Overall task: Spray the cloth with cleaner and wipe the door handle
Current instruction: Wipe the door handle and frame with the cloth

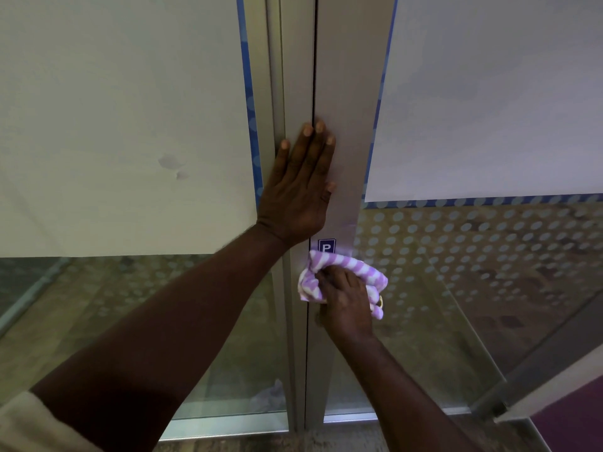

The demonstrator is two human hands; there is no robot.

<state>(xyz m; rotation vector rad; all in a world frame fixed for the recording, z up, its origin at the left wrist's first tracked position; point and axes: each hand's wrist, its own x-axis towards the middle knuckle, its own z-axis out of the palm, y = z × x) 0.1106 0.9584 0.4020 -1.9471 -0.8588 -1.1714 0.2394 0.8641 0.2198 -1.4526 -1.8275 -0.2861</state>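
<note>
Purple-striped cloth (342,272) bunched in right hand (347,305).

Left hand (298,190) flat on frame (339,93), above cloth (339,272).

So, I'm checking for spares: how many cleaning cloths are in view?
1. A purple-and-white striped cloth is bunched in the right hand, pressed against the metal door frame just below the small "P" sticker. The left hand holds none. Others may be out of view.
</note>
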